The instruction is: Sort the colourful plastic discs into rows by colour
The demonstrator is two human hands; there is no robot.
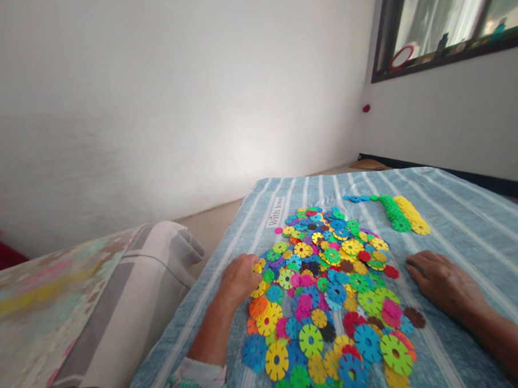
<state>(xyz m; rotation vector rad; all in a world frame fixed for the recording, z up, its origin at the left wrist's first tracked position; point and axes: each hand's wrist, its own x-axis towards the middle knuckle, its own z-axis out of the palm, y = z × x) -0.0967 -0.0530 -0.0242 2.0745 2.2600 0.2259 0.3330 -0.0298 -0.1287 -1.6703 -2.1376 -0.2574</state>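
Note:
Many flower-like plastic discs with notched rims, a loose colourful pile [323, 288], lie on a striped blue cloth [470, 230]. At the pile's left edge is my left hand [239, 279], its fingers curled and pressed together at a yellow disc [259, 266]; its fingertips are partly hidden. My right hand [445, 280] rests palm down on the cloth, right of the pile, fingers loosely bent and nothing visible in them. A red disc [391, 272] lies closest to it. Farther back are a green row of overlapping discs [394, 214] and a yellow row [412, 215] beside it.
A short line of blue discs [357, 199] leads to the green row. At left stands a surface with a grey-and-white striped cover [154, 261], separated by a floor gap. A white wall [173, 106] is behind; a dark-framed window [449, 25] is at upper right.

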